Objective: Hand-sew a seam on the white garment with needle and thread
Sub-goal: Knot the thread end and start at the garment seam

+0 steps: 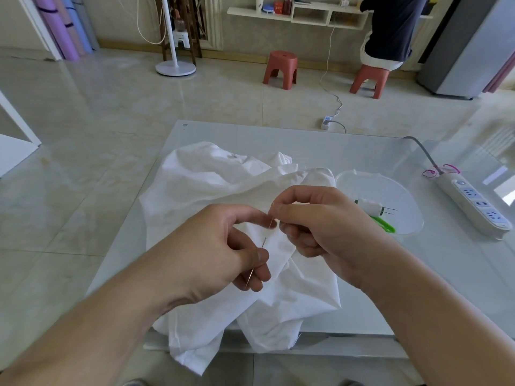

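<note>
Home living room: tiled floor (111, 112), red plastic stools (280, 68), standing fan (175, 68), wall shelf (295, 12), fridge (471, 48) upper right.

Bright, even daylight; glare on glass table (362, 151) beyond right hand (320, 224); soft shadows; wide-angle bending at edges; focus sharp.

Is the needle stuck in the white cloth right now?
No, the left hand pinches the needle between thumb and fingers, above the white garment, while the right hand pinches the thread.
</note>
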Action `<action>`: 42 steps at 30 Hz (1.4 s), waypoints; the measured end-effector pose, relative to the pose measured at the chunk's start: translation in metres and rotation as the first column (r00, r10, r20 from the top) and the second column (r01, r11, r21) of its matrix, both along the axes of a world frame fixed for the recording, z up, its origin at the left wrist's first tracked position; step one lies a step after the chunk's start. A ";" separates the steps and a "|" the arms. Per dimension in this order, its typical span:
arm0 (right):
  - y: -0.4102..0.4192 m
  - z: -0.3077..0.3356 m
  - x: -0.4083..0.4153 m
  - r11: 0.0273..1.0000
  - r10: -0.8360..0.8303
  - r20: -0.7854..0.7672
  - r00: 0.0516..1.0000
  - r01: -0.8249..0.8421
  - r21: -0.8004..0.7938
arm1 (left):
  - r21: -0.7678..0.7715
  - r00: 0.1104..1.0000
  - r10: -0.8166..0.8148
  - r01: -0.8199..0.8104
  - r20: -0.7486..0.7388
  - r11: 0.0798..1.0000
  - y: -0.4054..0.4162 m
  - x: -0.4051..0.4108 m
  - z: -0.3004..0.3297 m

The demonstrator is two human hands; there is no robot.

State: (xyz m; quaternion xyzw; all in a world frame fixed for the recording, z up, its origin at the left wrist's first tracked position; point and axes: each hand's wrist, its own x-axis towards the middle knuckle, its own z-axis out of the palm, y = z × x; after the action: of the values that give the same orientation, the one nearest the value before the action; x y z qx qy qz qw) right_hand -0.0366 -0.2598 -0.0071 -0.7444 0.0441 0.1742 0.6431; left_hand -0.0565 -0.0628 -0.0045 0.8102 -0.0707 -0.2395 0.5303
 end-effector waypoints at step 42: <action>-0.014 0.002 0.008 0.964 -0.200 0.010 0.980 0.195 0.179 | 0.084 0.995 0.088 -0.092 0.053 0.992 0.004 0.011 -0.010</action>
State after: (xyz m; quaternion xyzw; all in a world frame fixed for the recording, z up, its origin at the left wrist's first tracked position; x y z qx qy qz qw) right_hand -0.0288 -0.2742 -0.0055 -0.6784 0.0935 0.1019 0.7216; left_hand -0.0455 -0.0590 -0.0144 0.8404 -0.0368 -0.1983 0.5031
